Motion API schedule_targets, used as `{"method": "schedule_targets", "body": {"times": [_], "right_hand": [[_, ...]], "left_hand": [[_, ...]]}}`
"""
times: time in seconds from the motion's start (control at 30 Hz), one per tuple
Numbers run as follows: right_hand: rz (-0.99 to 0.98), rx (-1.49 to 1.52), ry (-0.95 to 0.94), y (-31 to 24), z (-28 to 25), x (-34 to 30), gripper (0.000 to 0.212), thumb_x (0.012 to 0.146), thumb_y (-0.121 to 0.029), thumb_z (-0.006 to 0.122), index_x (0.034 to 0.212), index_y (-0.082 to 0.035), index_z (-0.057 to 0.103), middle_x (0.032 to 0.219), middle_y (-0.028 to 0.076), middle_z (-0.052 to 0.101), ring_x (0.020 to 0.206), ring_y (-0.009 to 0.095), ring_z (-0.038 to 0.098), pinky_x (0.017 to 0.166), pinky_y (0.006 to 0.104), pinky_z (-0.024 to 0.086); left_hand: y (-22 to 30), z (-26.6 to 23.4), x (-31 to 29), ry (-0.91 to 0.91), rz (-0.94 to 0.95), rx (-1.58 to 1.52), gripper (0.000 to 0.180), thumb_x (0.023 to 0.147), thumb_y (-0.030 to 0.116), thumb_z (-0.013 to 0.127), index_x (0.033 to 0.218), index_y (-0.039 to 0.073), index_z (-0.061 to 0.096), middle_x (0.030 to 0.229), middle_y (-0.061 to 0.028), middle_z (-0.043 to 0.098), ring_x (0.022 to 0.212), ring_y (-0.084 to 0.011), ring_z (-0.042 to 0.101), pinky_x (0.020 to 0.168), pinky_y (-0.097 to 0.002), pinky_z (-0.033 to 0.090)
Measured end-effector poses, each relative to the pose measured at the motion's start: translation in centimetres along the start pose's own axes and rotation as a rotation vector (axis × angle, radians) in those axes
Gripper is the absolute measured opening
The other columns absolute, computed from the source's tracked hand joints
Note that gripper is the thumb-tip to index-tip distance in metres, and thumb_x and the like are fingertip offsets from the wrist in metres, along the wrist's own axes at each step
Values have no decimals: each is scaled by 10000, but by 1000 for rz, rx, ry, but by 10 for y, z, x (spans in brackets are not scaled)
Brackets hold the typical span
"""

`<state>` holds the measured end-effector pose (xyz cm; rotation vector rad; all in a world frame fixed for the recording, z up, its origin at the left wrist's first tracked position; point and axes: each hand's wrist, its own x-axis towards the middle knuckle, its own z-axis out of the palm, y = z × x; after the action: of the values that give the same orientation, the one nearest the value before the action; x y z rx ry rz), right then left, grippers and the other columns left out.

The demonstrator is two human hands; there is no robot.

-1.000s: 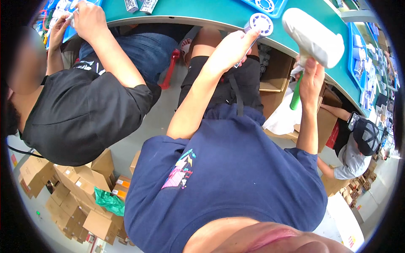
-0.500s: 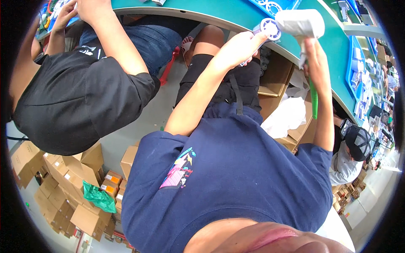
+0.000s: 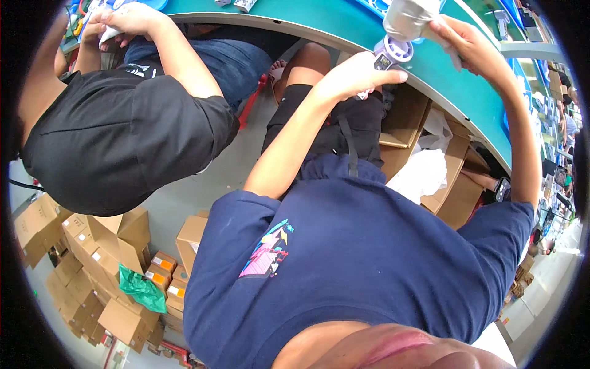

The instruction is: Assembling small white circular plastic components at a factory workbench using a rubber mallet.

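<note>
Closest of all, the navy shirt (image 3: 362, 246) filled the lower middle, and the right sleeve had swung well outward compared with a second before! The right arm now bowed out past the table edge, and up at its end the right hand (image 3: 467, 43) had turned over, its fingers bent and gripping the white-wrapped mallet (image 3: 410, 18) close behind the head, the exact hold partly hidden. The green handle, plain to see in both earlier frames, had dropped from sight!

And the mallet head had come across too: half a second earlier beside the small purple-and-white fan (image 3: 393, 54), it now hung over the fan's upper rim, though whether they touched, you could not tell. The left hand (image 3: 356, 77) held on near its old spot, fingers wrapped round the fan's handle, thumb sticking out straight. But the fan had tipped: its spoked face, turned to view before, had given way to its side and a dark label!

Beyond them ran the green table (image 3: 464, 80), a blue tray (image 3: 371, 7) on it, brown cartons (image 3: 402, 117) below. Off to the left, the neighbour in black (image 3: 117, 144) stayed bent over a white piece (image 3: 110, 35), fingers pinching it.
</note>
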<state>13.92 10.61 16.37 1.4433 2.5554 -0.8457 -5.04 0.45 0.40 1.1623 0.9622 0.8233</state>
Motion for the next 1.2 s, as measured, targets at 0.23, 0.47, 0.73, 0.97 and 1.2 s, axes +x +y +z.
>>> {"method": "schedule_targets", "body": {"times": [0.23,0.47,0.73,0.97,1.2], "right_hand": [[-216,-285,-2,-27,10,5,513,971,-543,500,1090,-66,650,694,107,610,618,201,606,569,329,451],[-296,-641,147,-37,29,-24,491,945,-499,555,1204,-84,595,828,186,671,821,349,663,699,414,515],[-104,-478,238,-18,65,-74,500,889,-385,660,1284,-94,560,957,170,657,839,349,661,704,414,529],[-126,-231,473,30,104,-94,599,770,-135,759,1326,-77,542,1120,170,650,985,352,656,815,394,530],[-109,-132,575,71,152,-95,522,797,-151,749,1264,-3,567,1132,205,664,1023,338,677,853,382,530]], "left_hand": [[-3,4,-3,35,-24,37,418,783,354,775,961,14,609,645,0,525,536,-98,506,501,-252,442],[-13,7,4,12,-11,1,464,747,252,813,1062,-12,598,767,-27,574,606,-96,539,510,-244,456],[-4,17,5,1,277,-89,548,694,201,831,1165,9,627,923,-95,668,780,-151,613,665,-287,526],[-16,12,6,-14,156,-93,318,789,287,761,969,38,677,791,15,623,659,-50,529,502,-199,400],[1,7,3,-21,45,-109,324,751,254,811,829,55,568,714,14,534,594,-69,506,491,-227,430]]}}
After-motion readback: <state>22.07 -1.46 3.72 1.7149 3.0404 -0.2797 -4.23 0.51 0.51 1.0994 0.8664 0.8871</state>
